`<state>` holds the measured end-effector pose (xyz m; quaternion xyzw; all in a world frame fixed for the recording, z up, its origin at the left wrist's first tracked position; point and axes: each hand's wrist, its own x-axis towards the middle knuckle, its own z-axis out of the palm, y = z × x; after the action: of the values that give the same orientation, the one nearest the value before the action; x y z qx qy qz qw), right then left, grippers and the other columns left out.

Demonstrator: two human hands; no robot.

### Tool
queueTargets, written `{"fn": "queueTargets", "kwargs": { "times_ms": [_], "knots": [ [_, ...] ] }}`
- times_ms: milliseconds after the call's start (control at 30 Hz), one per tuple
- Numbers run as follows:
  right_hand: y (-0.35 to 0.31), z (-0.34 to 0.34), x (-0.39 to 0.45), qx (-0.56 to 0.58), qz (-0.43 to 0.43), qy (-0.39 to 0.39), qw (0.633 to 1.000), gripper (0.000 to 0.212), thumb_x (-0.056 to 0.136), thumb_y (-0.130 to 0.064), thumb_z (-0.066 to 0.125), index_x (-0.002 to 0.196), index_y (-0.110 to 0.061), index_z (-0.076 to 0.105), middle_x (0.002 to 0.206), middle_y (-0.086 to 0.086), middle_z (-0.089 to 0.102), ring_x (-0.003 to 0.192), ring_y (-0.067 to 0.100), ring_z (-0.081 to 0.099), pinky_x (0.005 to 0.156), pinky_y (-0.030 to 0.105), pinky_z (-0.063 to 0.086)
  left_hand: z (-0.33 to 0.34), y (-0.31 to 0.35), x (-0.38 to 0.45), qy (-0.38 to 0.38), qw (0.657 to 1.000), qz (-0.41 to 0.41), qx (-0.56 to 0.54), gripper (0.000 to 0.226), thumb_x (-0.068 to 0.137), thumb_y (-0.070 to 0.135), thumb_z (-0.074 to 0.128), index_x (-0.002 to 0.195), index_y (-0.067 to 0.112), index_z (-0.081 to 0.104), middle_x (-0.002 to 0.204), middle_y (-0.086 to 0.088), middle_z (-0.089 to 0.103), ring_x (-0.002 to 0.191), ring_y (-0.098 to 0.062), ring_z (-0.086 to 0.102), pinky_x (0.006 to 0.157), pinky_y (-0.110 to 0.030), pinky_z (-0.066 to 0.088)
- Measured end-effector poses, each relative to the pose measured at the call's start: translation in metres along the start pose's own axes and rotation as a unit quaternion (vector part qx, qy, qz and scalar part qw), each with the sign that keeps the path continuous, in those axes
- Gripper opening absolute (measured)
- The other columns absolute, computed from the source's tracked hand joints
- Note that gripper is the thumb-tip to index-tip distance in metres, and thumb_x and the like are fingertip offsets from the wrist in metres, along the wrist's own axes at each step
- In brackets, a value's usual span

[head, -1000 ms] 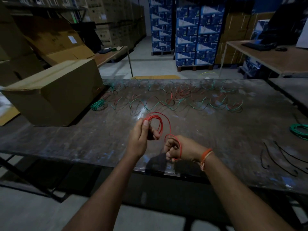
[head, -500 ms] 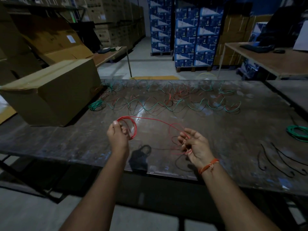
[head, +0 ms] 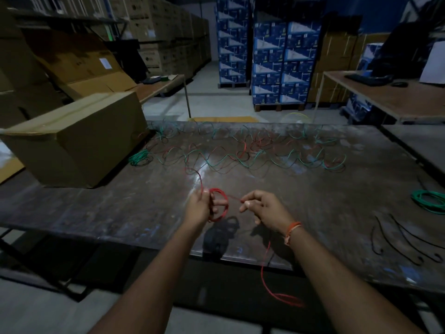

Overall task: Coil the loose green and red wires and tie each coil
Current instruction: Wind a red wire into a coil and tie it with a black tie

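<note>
Head view: left hand (head: 201,208) grips small red coil (head: 218,204) above worktop (head: 96,213). Right hand (head: 265,208) pinches red wire (head: 234,198) just right of coil, fingers curled. Slack trails down past worktop edge. Strand between hands runs left-right; next wrap likely feeds leftward.

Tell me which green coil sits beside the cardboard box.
The small green coil at the table's left, next to the cardboard box. The other green coil lies at the far right edge.
</note>
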<state>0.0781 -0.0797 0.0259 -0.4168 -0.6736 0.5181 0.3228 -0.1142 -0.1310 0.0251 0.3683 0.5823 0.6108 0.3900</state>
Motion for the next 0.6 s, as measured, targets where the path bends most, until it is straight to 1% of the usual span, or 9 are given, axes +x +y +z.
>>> {"fn": "queueTargets", "kwargs": {
  "times_ms": [67,133,200,233,333,400,467,533,600],
  "knots": [
    [-0.004,0.009,0.005,-0.064,0.009,-0.016,0.998,0.01,0.101,-0.014,0.06,0.092,-0.01,0.065,0.074,0.002,0.075,0.05,0.013,0.054,0.047,0.025,0.046,0.012,0.005,0.001,-0.014,0.998,-0.038,-0.048,0.032,0.11,0.025,0.034,0.084,0.012,0.048,0.06,-0.004,0.056,0.038,-0.005,0.042,0.042,-0.017,0.032],
    [-0.007,0.014,0.008,-0.106,0.017,-0.013,0.994,0.019,0.101,-0.02,0.061,0.084,-0.011,0.064,0.065,0.001,0.071,0.043,0.008,0.052,0.048,0.023,0.044,0.017,0.012,0.003,-0.034,0.983,-0.091,-0.153,0.032,0.11,0.025,0.032,0.082,0.015,0.045,0.065,-0.007,0.065,0.038,-0.003,0.038,0.039,-0.015,0.029],
    [-0.011,0.015,0.008,-0.098,0.029,-0.006,0.995,0.024,0.102,-0.021,0.059,0.084,-0.006,0.064,0.058,0.002,0.064,0.037,0.004,0.05,0.045,0.019,0.041,0.015,0.014,0.006,-0.06,0.965,-0.11,-0.231,0.031,0.11,0.025,0.032,0.083,0.015,0.045,0.072,-0.012,0.071,0.035,-0.003,0.031,0.038,-0.015,0.025],
    [-0.012,0.015,0.009,-0.081,0.036,-0.009,0.996,0.026,0.102,-0.022,0.059,0.085,-0.004,0.065,0.057,0.002,0.061,0.037,0.004,0.049,0.043,0.018,0.039,0.013,0.013,0.008,-0.068,0.961,-0.107,-0.246,0.03,0.109,0.025,0.033,0.084,0.015,0.045,0.068,-0.008,0.068,0.034,-0.002,0.029,0.037,-0.015,0.023],
    [-0.015,0.011,0.011,-0.053,0.039,-0.042,0.997,0.026,0.101,-0.025,0.061,0.087,-0.004,0.068,0.057,0.001,0.058,0.041,0.007,0.048,0.042,0.019,0.037,0.005,0.01,0.014,-0.06,0.964,-0.07,-0.251,0.029,0.109,0.026,0.034,0.084,0.015,0.045,0.05,0.005,0.042,0.033,-0.002,0.024,0.037,-0.015,0.019],
    [-0.012,0.004,0.012,-0.02,0.048,-0.052,0.997,0.023,0.101,-0.023,0.062,0.088,-0.005,0.068,0.057,-0.002,0.056,0.043,0.007,0.047,0.042,0.018,0.036,-0.003,0.01,0.021,0.003,0.962,-0.052,-0.266,0.031,0.109,0.024,0.033,0.081,0.016,0.045,0.046,0.008,0.034,0.032,-0.003,0.023,0.037,-0.013,0.019],
    [-0.007,-0.007,0.012,0.032,0.068,-0.042,0.996,0.019,0.1,-0.02,0.064,0.09,-0.004,0.067,0.059,-0.001,0.055,0.044,0.006,0.047,0.041,0.017,0.035,-0.018,0.01,0.031,0.097,0.954,-0.043,-0.281,0.032,0.109,0.022,0.033,0.079,0.017,0.043,0.043,0.009,0.033,0.03,-0.002,0.024,0.036,-0.011,0.02],
    [-0.003,-0.019,0.01,0.051,0.088,-0.045,0.994,0.017,0.099,-0.019,0.064,0.089,-0.005,0.066,0.06,0.0,0.056,0.043,0.005,0.048,0.039,0.016,0.034,-0.038,0.005,0.043,0.182,0.943,-0.047,-0.273,0.032,0.109,0.022,0.033,0.079,0.019,0.041,0.049,0.005,0.035,0.031,-0.003,0.025,0.037,-0.01,0.019],
    [0.002,-0.025,0.007,0.046,0.102,-0.053,0.992,0.015,0.098,-0.016,0.065,0.088,-0.005,0.067,0.06,0.001,0.058,0.044,0.005,0.049,0.04,0.015,0.034,-0.057,0.001,0.054,0.242,0.934,-0.064,-0.255,0.029,0.107,0.021,0.033,0.079,0.02,0.039,0.059,0.001,0.034,0.032,-0.005,0.027,0.038,-0.011,0.02]
  ]
}}
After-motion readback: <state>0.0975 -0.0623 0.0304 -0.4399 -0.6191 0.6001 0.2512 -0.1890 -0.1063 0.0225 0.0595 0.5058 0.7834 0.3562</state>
